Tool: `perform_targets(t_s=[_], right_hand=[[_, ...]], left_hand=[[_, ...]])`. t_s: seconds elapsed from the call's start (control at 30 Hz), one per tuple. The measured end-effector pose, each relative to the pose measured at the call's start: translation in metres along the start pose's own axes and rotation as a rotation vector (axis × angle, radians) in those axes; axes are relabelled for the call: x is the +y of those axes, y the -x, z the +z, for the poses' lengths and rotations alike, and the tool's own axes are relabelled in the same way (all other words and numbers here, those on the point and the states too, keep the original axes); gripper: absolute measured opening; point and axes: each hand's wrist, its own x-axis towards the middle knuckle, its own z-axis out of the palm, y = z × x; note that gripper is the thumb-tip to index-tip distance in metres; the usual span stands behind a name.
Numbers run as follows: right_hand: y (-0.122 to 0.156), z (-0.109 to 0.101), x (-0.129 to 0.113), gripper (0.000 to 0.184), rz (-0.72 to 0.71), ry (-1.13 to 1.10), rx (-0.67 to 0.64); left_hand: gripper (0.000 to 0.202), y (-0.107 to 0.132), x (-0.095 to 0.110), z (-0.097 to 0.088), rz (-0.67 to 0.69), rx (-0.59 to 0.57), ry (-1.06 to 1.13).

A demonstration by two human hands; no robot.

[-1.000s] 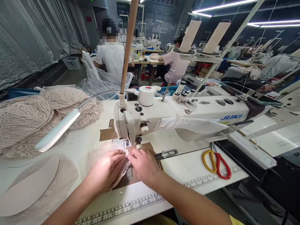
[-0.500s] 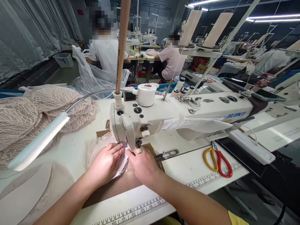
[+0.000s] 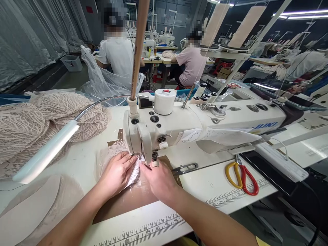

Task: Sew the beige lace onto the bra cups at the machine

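Observation:
A pale lace fabric piece (image 3: 133, 176) lies under the head of a white sewing machine (image 3: 166, 130), lit brightly near the needle. My left hand (image 3: 118, 171) rests on the lace with its fingers pressed together, their tips close to the presser foot. At the lace's right edge, my right hand (image 3: 161, 177) pinches with its thumb; its other fingers are partly hidden behind the machine's knob (image 3: 155, 163). More of the sheer lace (image 3: 102, 159) spreads out beyond my left hand. The needle itself is hidden.
Lace pieces (image 3: 64, 112) are heaped at left behind a lamp (image 3: 47, 150). Sheer cut pieces (image 3: 28, 212) lie at front left. Thread snips (image 3: 186, 168) and red-and-yellow scissors (image 3: 242, 177) lie to the right. A ruler strip (image 3: 143, 234) runs along the front edge. Two people sit beyond.
The view has shifted slightly, so the machine and table appear farther right. Both hands stay at the lace by the needle; the lace edge under my left hand has shifted a little.

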Motion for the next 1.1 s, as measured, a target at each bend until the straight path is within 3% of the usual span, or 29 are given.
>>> perform_targets(t_s=[0.13,0.3,0.43,0.5,0.63,0.7,0.8,0.9,1.1], right_hand=[[0.002,0.004,0.003,0.054,-0.005,-0.026,0.032],[0.002,0.006,0.003,0.048,-0.014,-0.045,0.036],[0.005,0.010,0.007,0.044,-0.051,-0.122,0.149],[0.006,0.011,0.010,0.040,-0.078,-0.209,0.220],[0.009,0.009,0.014,0.034,-0.103,-0.336,0.261],[0.010,0.007,0.014,0.034,-0.110,-0.364,0.278],[0.010,0.008,0.015,0.034,-0.146,-0.390,0.311],[0.009,0.010,0.016,0.034,-0.180,-0.391,0.296],[0.009,0.008,0.014,0.040,-0.159,-0.137,0.158]], left_hand=[[0.032,0.003,0.002,0.001,-0.075,-0.009,-0.073],[0.034,0.006,0.001,0.004,-0.213,0.000,-0.154],[0.040,0.014,-0.004,-0.001,-0.323,-0.015,-0.074],[0.040,0.022,0.000,-0.011,-0.259,-0.097,0.035],[0.042,0.043,0.025,-0.035,0.010,-0.304,0.297],[0.044,0.052,0.037,-0.041,0.040,-0.274,0.372],[0.039,0.058,0.042,-0.040,-0.086,-0.117,0.378],[0.035,0.050,0.037,-0.029,-0.174,-0.061,0.262],[0.033,0.025,0.038,-0.013,0.076,-0.081,0.151]])
